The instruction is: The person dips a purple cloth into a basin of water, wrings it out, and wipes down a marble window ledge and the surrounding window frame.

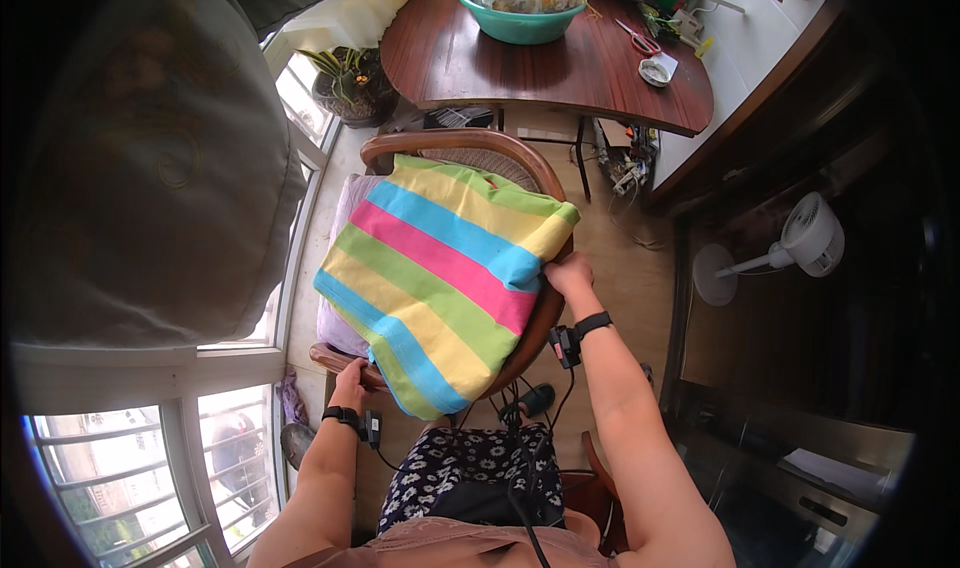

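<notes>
Before me stands a wooden armchair [480, 139] with a curved rail and a woven back. A striped cloth [442, 268] in green, yellow, blue and pink lies over its seat, draped onto the right side of the rail. My left hand [350, 385] grips the near left end of the armrest, beside the cloth's lower corner. On the right side of the rail, my right hand [571, 274] is closed at the cloth's edge; its fingertips are partly hidden. A pale purple cushion [341, 320] shows under the cloth at the left.
Beyond the chair is a dark wooden table [435, 50] bearing a green basin [521, 26] with a plastic bag, scissors [641, 41] and a small round dish [655, 73]. A potted plant [352, 92] stands by the window. A white fan [810, 234] is at right; cables hang near my legs.
</notes>
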A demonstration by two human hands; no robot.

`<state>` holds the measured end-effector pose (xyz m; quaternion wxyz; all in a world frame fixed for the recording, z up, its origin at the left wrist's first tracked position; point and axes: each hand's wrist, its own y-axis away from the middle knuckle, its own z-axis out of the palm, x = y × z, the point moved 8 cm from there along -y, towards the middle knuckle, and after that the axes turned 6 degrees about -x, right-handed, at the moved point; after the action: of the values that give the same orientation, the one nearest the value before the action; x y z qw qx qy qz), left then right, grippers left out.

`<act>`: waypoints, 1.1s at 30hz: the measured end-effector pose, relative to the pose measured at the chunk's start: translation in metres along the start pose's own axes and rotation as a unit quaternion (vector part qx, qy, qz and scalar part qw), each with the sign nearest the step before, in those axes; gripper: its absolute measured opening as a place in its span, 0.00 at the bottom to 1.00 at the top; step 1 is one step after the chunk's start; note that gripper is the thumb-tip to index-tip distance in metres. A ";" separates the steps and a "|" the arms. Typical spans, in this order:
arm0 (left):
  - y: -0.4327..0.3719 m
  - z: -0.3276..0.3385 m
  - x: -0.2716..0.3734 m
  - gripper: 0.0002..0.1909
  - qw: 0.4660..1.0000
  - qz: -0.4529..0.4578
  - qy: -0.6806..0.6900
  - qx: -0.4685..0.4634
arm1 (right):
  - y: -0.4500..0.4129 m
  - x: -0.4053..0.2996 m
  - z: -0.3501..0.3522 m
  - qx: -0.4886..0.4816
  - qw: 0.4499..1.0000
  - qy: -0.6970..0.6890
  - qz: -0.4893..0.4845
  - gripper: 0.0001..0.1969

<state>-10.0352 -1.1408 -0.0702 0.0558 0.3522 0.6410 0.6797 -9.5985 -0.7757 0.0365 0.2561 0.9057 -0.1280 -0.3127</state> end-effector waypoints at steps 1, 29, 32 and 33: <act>0.008 0.002 0.001 0.14 1.000 0.004 0.005 0.025 | 0.005 0.001 -0.001 0.012 1.000 0.003 0.000 0.19; 0.134 0.321 -0.177 0.17 0.966 0.013 -0.199 -0.162 | -0.024 0.447 -0.267 0.117 0.961 -0.182 0.171 0.20; 0.129 0.363 -0.145 0.17 0.959 0.040 -0.226 -0.165 | -0.036 0.443 -0.276 0.107 0.943 -0.265 0.172 0.21; 0.115 0.368 -0.139 0.18 0.957 0.057 -0.230 -0.169 | -0.040 0.434 -0.276 0.095 0.939 -0.286 0.168 0.21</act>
<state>-9.6861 -0.9276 -0.0475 0.2216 0.5204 0.4652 0.6809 -9.0864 -0.8066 -0.0173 0.1703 0.7634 -0.3754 -0.4972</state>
